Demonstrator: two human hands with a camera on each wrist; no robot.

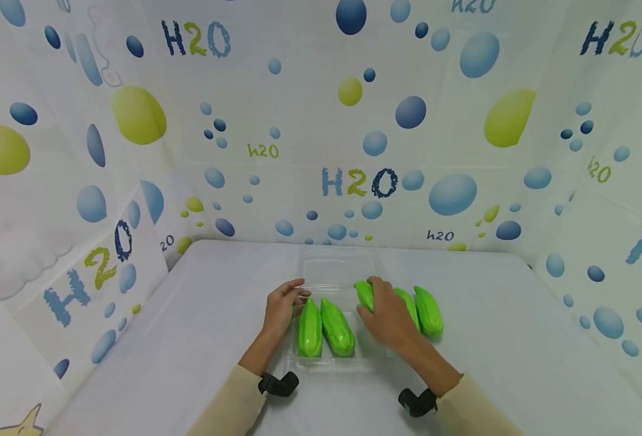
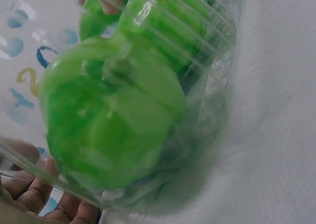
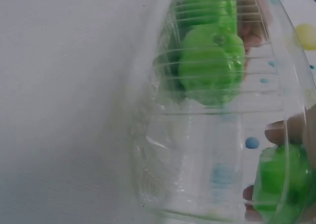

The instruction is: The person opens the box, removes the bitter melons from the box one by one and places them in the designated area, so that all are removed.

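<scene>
A clear plastic box point(image 1: 321, 363) stands on the table, its see-through lid point(image 1: 337, 266) folded back. Two green, ridged, papaya-like fruits lie side by side in its left half, a left one point(image 1: 310, 330) and a right one point(image 1: 337, 327). My left hand point(image 1: 281, 307) holds the box at its left side, fingers curled at the rim. Another green fruit point(image 1: 364, 295) is gripped by my right hand point(image 1: 387, 315), over the box's right part. In the right wrist view this fruit point(image 3: 279, 184) shows between thumb and fingers; the head view hides much of it.
Right of the box lie two more green fruits, one partly behind my right hand point(image 1: 406, 303) and one farther out point(image 1: 429, 312). A white cloth point(image 1: 190, 363) covers the table. Curtains point(image 1: 299, 121) printed with bubbles surround its back and sides.
</scene>
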